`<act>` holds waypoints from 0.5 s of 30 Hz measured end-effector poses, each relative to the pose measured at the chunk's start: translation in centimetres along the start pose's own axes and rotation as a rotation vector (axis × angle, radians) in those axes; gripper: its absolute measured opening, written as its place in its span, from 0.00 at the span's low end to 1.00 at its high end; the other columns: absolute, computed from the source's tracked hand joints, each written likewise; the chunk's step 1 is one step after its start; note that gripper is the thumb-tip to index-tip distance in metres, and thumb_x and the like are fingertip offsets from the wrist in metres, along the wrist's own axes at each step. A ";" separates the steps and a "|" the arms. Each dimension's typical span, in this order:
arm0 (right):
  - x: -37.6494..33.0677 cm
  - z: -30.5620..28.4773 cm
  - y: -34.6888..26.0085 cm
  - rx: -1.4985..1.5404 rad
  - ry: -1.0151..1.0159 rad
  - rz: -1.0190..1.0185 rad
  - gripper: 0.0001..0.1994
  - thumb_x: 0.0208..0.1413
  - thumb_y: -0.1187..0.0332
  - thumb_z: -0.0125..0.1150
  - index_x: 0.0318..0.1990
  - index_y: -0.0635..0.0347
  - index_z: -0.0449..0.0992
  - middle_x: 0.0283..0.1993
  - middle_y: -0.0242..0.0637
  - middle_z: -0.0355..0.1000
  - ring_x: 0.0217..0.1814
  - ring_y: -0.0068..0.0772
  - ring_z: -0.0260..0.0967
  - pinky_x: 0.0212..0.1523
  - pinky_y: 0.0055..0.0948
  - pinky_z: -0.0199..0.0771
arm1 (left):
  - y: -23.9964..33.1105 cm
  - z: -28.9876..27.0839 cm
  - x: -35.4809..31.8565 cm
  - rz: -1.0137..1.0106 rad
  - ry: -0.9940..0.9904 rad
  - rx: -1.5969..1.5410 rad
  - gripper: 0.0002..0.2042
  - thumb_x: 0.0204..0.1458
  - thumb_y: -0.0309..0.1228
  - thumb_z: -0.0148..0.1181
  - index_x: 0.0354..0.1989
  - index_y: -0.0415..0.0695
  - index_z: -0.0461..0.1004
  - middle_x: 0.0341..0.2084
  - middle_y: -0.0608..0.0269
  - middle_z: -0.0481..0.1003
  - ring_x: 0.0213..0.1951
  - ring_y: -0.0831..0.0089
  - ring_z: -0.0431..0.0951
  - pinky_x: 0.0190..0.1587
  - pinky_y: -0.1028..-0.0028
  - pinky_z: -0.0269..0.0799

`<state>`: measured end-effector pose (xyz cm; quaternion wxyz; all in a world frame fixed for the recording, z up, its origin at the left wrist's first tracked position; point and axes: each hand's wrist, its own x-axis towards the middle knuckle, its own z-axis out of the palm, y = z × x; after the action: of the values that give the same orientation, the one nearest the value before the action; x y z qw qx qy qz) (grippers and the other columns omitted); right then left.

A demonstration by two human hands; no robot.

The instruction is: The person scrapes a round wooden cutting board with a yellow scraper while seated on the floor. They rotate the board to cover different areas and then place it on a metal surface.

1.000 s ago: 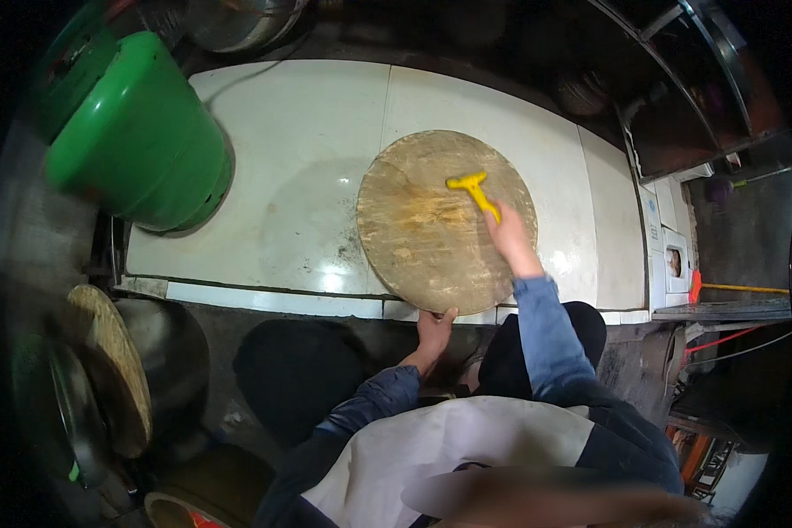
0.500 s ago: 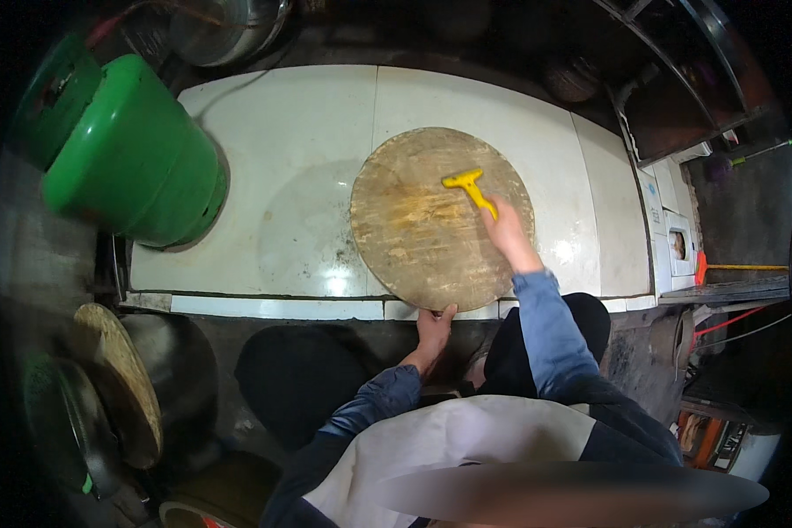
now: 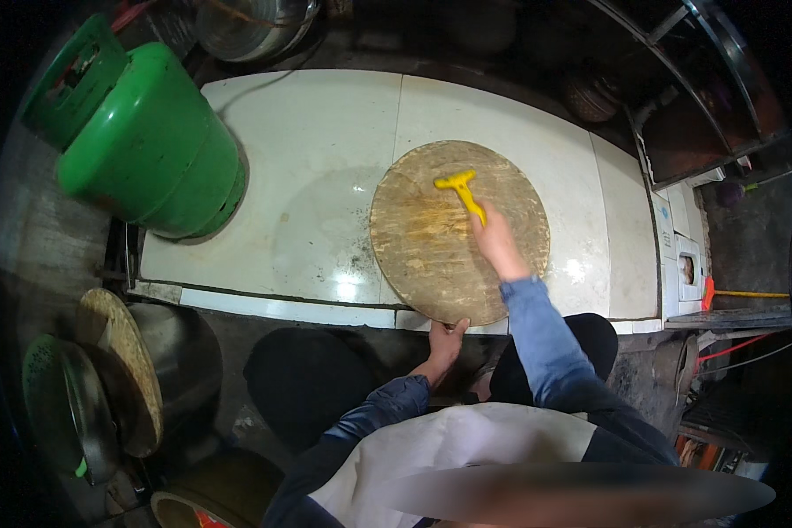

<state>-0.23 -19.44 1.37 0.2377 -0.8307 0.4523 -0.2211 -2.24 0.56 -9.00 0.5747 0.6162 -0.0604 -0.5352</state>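
Now right hand (image 3: 497, 244) holds yellow scraper (image 3: 462, 187) on round board (image 3: 431, 246).

Light falls from above onto the white counter (image 3: 326, 176), which is the brightest area; small glare spots shine on its glossy tiles near the front edge and beside the round board (image 3: 453, 233). The surroundings drop into deep shadow, especially below the counter and at the upper right. Fisheye distortion bends the counter edges, and the corners vignette to black. A smeared, blurred band crosses the bottom of the frame.
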 end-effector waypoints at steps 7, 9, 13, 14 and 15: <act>10.2 0.0 0.9 0.108 0.188 0.004 0.17 0.50 0.65 0.54 0.47 0.63 0.70 0.39 0.51 0.71 0.43 0.48 0.69 0.42 0.36 0.68 | 1.9 2.8 -1.3 0.026 0.010 -0.024 0.19 0.42 0.26 0.62 0.42 0.37 0.64 0.31 0.62 0.72 0.32 0.74 0.70 0.38 0.75 0.66; 5.5 1.1 -1.6 0.071 0.043 -0.024 0.17 0.51 0.65 0.54 0.48 0.61 0.69 0.41 0.50 0.71 0.45 0.47 0.69 0.44 0.35 0.68 | -0.1 0.8 -0.1 0.108 0.058 0.005 0.16 0.45 0.32 0.61 0.40 0.39 0.65 0.25 0.65 0.69 0.22 0.77 0.67 0.25 0.76 0.63; -5.8 0.0 -1.7 0.080 -0.063 0.014 0.17 0.51 0.68 0.53 0.49 0.58 0.67 0.44 0.52 0.69 0.47 0.52 0.67 0.46 0.38 0.67 | -0.9 0.6 0.1 0.187 0.041 -0.027 0.15 0.47 0.34 0.60 0.39 0.40 0.66 0.21 0.67 0.69 0.17 0.78 0.65 0.17 0.76 0.61; -5.7 -0.4 -2.1 0.084 -0.066 0.000 0.17 0.51 0.68 0.53 0.49 0.58 0.67 0.43 0.53 0.69 0.46 0.53 0.67 0.46 0.39 0.67 | -0.9 0.5 0.0 0.197 0.023 -0.017 0.15 0.47 0.34 0.60 0.39 0.40 0.66 0.22 0.67 0.68 0.17 0.78 0.65 0.17 0.76 0.61; -5.1 -0.6 -2.4 0.091 -0.074 -0.015 0.17 0.51 0.68 0.53 0.49 0.57 0.67 0.43 0.53 0.69 0.46 0.53 0.66 0.46 0.39 0.67 | -0.7 0.3 0.0 0.208 0.011 -0.007 0.15 0.47 0.33 0.60 0.39 0.40 0.66 0.22 0.67 0.68 0.17 0.78 0.65 0.17 0.76 0.61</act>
<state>-1.50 -14.01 2.50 0.2899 -0.8301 0.4264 -0.2125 -2.82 0.59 -9.53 0.6295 0.6074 -0.1189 -0.4697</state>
